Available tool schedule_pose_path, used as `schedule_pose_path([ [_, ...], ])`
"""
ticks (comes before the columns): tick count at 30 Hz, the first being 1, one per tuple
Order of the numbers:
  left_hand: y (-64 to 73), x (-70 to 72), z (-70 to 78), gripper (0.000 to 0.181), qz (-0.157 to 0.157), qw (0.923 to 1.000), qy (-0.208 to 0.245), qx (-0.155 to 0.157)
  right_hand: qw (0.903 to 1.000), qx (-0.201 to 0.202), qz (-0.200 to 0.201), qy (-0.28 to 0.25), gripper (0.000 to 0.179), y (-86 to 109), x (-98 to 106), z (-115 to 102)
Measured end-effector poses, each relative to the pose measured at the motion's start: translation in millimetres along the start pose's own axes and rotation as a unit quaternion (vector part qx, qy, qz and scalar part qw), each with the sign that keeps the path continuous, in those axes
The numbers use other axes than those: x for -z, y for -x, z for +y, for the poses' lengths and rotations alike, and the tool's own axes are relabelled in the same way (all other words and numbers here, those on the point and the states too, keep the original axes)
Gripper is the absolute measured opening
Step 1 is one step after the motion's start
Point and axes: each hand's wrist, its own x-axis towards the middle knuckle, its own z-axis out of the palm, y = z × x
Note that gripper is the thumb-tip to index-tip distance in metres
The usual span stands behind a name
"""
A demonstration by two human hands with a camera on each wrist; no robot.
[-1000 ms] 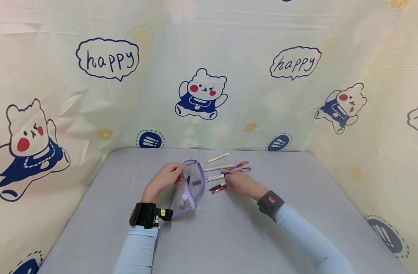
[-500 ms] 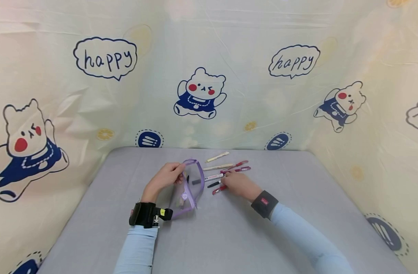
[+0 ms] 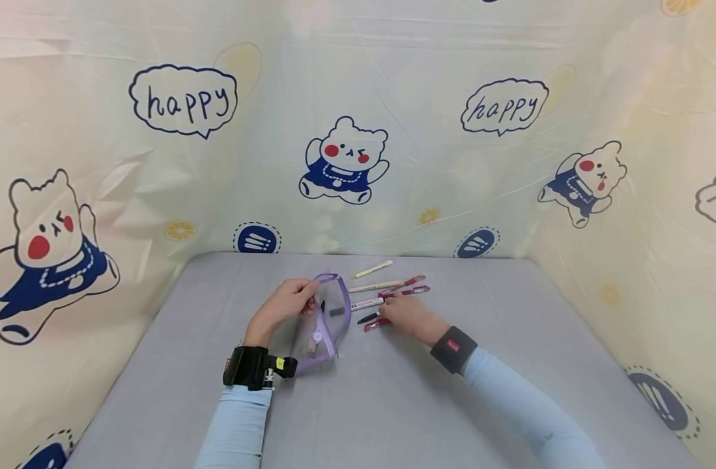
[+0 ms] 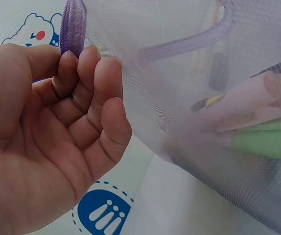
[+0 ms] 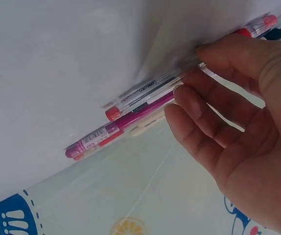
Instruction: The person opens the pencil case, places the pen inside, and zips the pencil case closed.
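My left hand (image 3: 284,304) pinches the purple zipper edge (image 4: 73,27) of a see-through mesh pencil case (image 3: 318,337), which stands with its mouth spread toward the right. Blurred pink (image 4: 258,98) and green (image 4: 270,139) rolled pieces show through the mesh in the left wrist view. My right hand (image 3: 413,316) is low over the pens, its thumb and fingers pinching a clear-barrelled pen with red ends (image 5: 152,90). Close beside it lie a black-tipped pen (image 3: 368,318), a white marker (image 3: 366,304) and a magenta pen (image 3: 413,290). The fingers hide parts of these pens.
Further back on the grey table (image 3: 451,404) lie a pale yellow pen (image 3: 372,269), a cream pen (image 3: 374,286) and a red pen (image 3: 412,281) crossing near the magenta one. A printed cloth (image 3: 416,130) hangs behind the table.
My right hand and wrist have shifted slightly left, and the red-ended pen under the fingers has turned a little. The left hand and pencil case stay almost still.
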Motion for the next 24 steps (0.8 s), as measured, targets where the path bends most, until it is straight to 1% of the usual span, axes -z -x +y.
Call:
schedule_pose_path([
  [1, -0.1, -0.2, -0.3, 0.038, -0.002, 1.0, -0.001, -0.002, 1.0, -0.001, 0.0, -0.001, 0.018, 0.9, 0, 0],
  [5, -0.8, -1.9, -1.2, 0.039, -0.002, 1.0, 0.001, 0.007, 0.9998, -0.002, 0.012, -0.014, 0.018, 3.3, 2, 3],
  [8, -1.2, -3.1, -1.1, 0.038, 0.0, 0.9999, 0.002, 0.013, 0.9997, -0.009, 0.014, -0.016, 0.016, 3.4, 3, 5],
  [10, -0.7, -3.3, -0.2, 0.038, 0.0, 0.9999, 0.001, 0.012, 0.9997, -0.016, 0.006, -0.018, 0.016, 2.4, 5, 6],
  [12, 0.1, -2.9, 1.0, 0.037, 0.0, 0.9999, 0.001, 0.012, 0.9994, -0.024, -0.011, -0.021, 0.017, 1.0, 7, 7],
  [16, 0.3, -2.3, 1.9, 0.037, -0.001, 0.9999, 0.0, 0.012, 0.9976, -0.035, -0.038, -0.047, 0.019, -0.6, 12, 8],
  [24, 1.9, -2.0, 3.6, 0.037, -0.001, 0.9999, 0.003, 0.013, 0.9925, -0.05, -0.054, -0.098, 0.022, -2.0, 19, 10],
])
